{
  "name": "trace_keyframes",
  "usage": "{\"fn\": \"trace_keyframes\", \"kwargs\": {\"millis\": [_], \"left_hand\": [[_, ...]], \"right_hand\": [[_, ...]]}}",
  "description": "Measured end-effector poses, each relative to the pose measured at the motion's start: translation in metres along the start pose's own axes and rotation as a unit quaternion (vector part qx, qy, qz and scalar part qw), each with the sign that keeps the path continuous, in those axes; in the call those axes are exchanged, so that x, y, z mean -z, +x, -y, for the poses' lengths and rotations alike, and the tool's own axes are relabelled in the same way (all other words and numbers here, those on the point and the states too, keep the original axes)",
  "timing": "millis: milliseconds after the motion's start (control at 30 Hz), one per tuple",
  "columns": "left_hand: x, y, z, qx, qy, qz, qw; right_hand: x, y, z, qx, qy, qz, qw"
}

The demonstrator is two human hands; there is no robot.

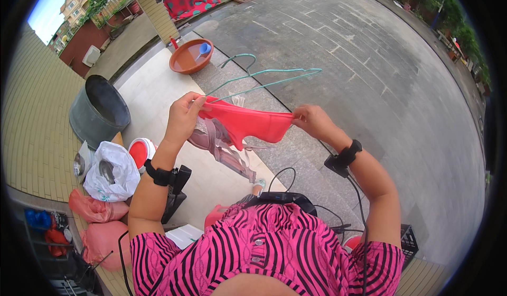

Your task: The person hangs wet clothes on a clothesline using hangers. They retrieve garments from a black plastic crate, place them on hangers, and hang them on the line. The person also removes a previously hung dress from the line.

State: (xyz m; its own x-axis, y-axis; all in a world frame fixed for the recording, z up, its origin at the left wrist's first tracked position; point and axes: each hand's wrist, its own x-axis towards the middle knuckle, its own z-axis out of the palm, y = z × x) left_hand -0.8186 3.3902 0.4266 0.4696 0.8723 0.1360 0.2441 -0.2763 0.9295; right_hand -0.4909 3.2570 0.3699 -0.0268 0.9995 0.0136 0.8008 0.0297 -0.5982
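Before my chest, a pair of red underpants is stretched sideways between my two hands. My left hand pinches the waistband's left end between thumb and fingers. The other end is gripped by the fingertips of my right hand. A teal wire clothes hanger extends away from beside my left fingers, its hook pointing outward; whether those fingers also hold it I cannot tell. Below my left hand hangs a mauve bra, its straps dangling, partly hidden behind the underpants.
An orange-brown basin of water holds a blue dipper. On the left stand a large grey tub, a white plastic bag and red bags. Cables hang near my waist. A black crate is at right.
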Motion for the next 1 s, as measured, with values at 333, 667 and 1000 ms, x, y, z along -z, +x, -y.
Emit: {"fn": "trace_keyframes", "kwargs": {"millis": [333,667,1000], "left_hand": [[-0.014,-0.005,0.050,0.011,0.033,0.087,0.996],[-0.027,0.004,0.063,-0.024,0.121,0.155,0.980],[-0.045,0.008,0.050,-0.058,0.129,0.193,0.971]], "right_hand": [[0.038,-0.042,-0.015,-0.057,-0.117,-0.123,0.984],[0.043,-0.082,-0.025,-0.085,-0.143,-0.149,0.975],[0.032,-0.094,-0.022,-0.065,-0.083,-0.145,0.984]]}}
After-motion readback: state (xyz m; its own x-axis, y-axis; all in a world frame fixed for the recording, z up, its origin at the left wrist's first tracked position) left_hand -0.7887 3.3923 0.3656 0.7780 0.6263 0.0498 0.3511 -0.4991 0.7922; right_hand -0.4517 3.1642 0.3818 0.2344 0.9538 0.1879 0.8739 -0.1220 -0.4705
